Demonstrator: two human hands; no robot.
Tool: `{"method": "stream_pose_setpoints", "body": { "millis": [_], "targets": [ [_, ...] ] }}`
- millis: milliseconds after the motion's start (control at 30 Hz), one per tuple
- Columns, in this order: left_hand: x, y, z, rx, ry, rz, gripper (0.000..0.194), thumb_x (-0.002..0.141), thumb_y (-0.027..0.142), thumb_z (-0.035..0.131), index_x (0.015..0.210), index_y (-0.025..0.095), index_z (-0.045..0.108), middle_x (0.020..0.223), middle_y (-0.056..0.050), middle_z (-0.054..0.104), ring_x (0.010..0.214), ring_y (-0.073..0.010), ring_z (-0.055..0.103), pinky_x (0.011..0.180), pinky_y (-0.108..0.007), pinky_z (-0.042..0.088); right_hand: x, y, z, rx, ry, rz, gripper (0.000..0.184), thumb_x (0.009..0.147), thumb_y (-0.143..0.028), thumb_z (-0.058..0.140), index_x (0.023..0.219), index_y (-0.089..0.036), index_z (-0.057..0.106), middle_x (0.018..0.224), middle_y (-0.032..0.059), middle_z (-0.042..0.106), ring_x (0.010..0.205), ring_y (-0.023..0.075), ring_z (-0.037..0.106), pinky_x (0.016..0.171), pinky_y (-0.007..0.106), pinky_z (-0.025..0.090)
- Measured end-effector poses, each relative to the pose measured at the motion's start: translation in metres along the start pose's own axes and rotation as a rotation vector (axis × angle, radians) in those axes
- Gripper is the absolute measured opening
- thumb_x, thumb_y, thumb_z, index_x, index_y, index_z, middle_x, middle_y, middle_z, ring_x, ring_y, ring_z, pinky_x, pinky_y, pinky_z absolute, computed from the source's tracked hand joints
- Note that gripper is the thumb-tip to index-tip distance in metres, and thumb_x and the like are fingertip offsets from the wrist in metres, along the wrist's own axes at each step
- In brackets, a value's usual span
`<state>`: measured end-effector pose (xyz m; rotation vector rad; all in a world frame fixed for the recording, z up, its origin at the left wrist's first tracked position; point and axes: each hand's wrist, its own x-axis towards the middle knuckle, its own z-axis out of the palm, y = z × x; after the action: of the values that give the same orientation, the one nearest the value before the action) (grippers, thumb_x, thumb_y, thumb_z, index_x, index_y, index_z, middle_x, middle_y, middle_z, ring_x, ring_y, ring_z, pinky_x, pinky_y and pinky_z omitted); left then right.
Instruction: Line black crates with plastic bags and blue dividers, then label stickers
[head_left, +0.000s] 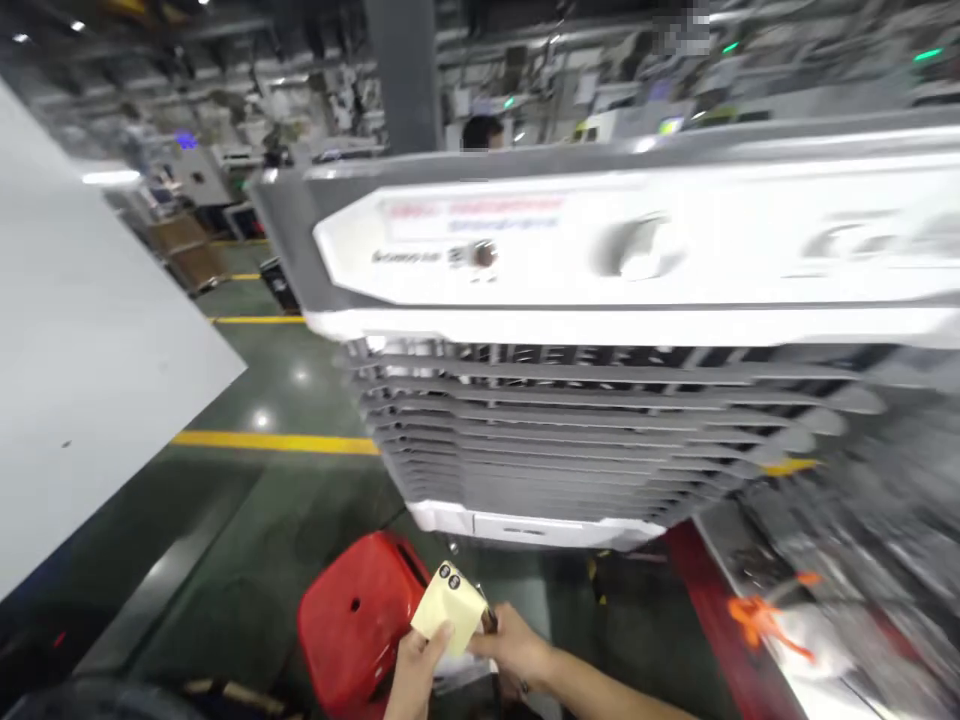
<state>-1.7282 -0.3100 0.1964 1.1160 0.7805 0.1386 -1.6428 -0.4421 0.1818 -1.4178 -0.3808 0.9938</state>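
Note:
Low in the head view, my left hand (414, 662) grips a pale yellow sheet (457, 618), thumb on top. Two round black stickers (450, 576) sit near its upper corner. My right hand (519, 645) is closed beside the sheet's right edge, around a small dark item (489, 621) whose kind I cannot make out. Behind both hands stands a large grey and white appliance (555, 425) with slanted louvres. Its white control panel (547, 275) carries knobs and printed labels, blurred by motion. Something whitish and see-through lies under the sheet, partly hidden.
A red plastic stool (360, 615) stands left of my hands. A white panel (90, 340) juts in from the left. At the right, a red-edged bench or rack holds blurred parts and an orange tie (757, 617). Yellow lines (277, 441) mark the green floor. A person's head shows behind the appliance.

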Motion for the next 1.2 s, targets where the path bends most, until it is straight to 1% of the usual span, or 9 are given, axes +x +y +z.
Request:
{"method": "stream_pose_setpoints", "body": {
  "millis": [67, 233, 400, 567, 700, 767, 867, 1067, 1200],
  "targets": [
    [-0.020, 0.010, 0.032, 0.029, -0.076, 0.034, 0.061, 0.046, 0.057, 0.082, 0.086, 0.011, 0.073, 0.083, -0.013, 0.074, 0.086, -0.0301, 0.068, 0.083, -0.039, 0.052, -0.040, -0.021, -0.020, 0.067, 0.116, -0.094, 0.038, 0.054, -0.044, 0.077, 0.077, -0.016, 0.066, 0.063, 0.0001, 0.057, 0.062, 0.0132, 0.053, 0.062, 0.027, 0.046],
    [-0.072, 0.012, 0.110, 0.244, -0.455, -0.003, 0.052, 0.046, 0.052, 0.083, 0.076, 0.011, 0.071, 0.072, -0.010, 0.072, 0.072, -0.0249, 0.067, 0.068, -0.033, 0.052, -0.161, -0.046, -0.073, -0.009, 0.790, -0.315, 0.052, 0.060, -0.036, 0.075, 0.106, -0.017, 0.061, 0.085, 0.0030, 0.059, 0.067, 0.0115, 0.053, 0.059, 0.024, 0.046],
    [-0.138, -0.009, 0.214, 0.336, -0.806, -0.075, 0.054, 0.049, 0.052, 0.083, 0.078, 0.009, 0.071, 0.073, -0.011, 0.071, 0.077, -0.0262, 0.067, 0.069, -0.032, 0.051, -0.303, -0.057, -0.111, -0.387, 0.977, -0.505, 0.032, 0.076, -0.032, 0.065, 0.105, -0.019, 0.066, 0.107, 0.0096, 0.063, 0.090, 0.0184, 0.061, 0.079, 0.033, 0.050],
    [-0.221, -0.061, 0.333, 0.390, -0.989, -0.071, 0.047, 0.057, 0.042, 0.081, 0.088, 0.008, 0.073, 0.081, -0.012, 0.073, 0.080, -0.0258, 0.068, 0.075, -0.034, 0.052, -0.436, -0.028, -0.147, -0.279, 1.291, -0.520, 0.033, 0.088, -0.045, 0.050, 0.092, -0.018, 0.068, 0.093, 0.0089, 0.068, 0.088, 0.0195, 0.063, 0.081, 0.034, 0.050],
    [-0.294, -0.119, 0.423, 0.412, -1.037, -0.166, 0.046, 0.053, 0.040, 0.082, 0.083, 0.007, 0.073, 0.077, -0.012, 0.073, 0.079, -0.0276, 0.069, 0.076, -0.036, 0.053, -0.534, 0.008, -0.180, -0.110, 1.457, -0.542, 0.043, 0.085, -0.054, 0.051, 0.105, -0.019, 0.064, 0.092, 0.0076, 0.068, 0.056, 0.0113, 0.052, 0.055, 0.027, 0.047],
    [-0.330, -0.145, 0.461, 0.400, -1.082, -0.226, 0.046, 0.052, 0.038, 0.083, 0.085, 0.007, 0.074, 0.080, -0.013, 0.074, 0.082, -0.0280, 0.069, 0.080, -0.038, 0.053, -0.577, 0.020, -0.201, -0.111, 1.554, -0.532, 0.042, 0.079, -0.053, 0.059, 0.105, -0.020, 0.063, 0.092, 0.0066, 0.068, 0.046, 0.0077, 0.042, 0.046, 0.025, 0.041],
    [-0.377, -0.174, 0.505, 0.377, -1.224, -0.277, 0.047, 0.054, 0.035, 0.082, 0.091, 0.008, 0.073, 0.089, -0.014, 0.074, 0.089, -0.0286, 0.068, 0.086, -0.040, 0.052, -0.636, 0.025, -0.237, -0.160, 1.726, -0.435, 0.035, 0.077, -0.051, 0.061, 0.086, -0.018, 0.066, 0.080, 0.0059, 0.069, 0.055, 0.0118, 0.052, 0.056, 0.028, 0.046],
    [-0.433, -0.195, 0.576, 0.375, -1.402, -0.296, 0.053, 0.059, 0.038, 0.080, 0.100, 0.007, 0.071, 0.097, -0.016, 0.072, 0.099, -0.0300, 0.065, 0.091, -0.042, 0.050, -0.737, 0.004, -0.299, -0.072, 1.670, -0.285, 0.043, 0.074, -0.056, 0.062, 0.084, -0.015, 0.068, 0.068, 0.0047, 0.063, 0.062, 0.0159, 0.057, 0.060, 0.030, 0.049],
    [-0.442, -0.211, 0.621, 0.439, -1.493, -0.314, 0.057, 0.057, 0.042, 0.081, 0.101, 0.008, 0.070, 0.100, -0.016, 0.071, 0.097, -0.0291, 0.066, 0.090, -0.041, 0.050, -0.779, -0.016, -0.331, -0.046, 1.627, -0.278, 0.057, 0.070, -0.050, 0.069, 0.115, -0.017, 0.060, 0.061, -0.0016, 0.056, 0.058, 0.0136, 0.054, 0.058, 0.028, 0.049]
  ]
}}
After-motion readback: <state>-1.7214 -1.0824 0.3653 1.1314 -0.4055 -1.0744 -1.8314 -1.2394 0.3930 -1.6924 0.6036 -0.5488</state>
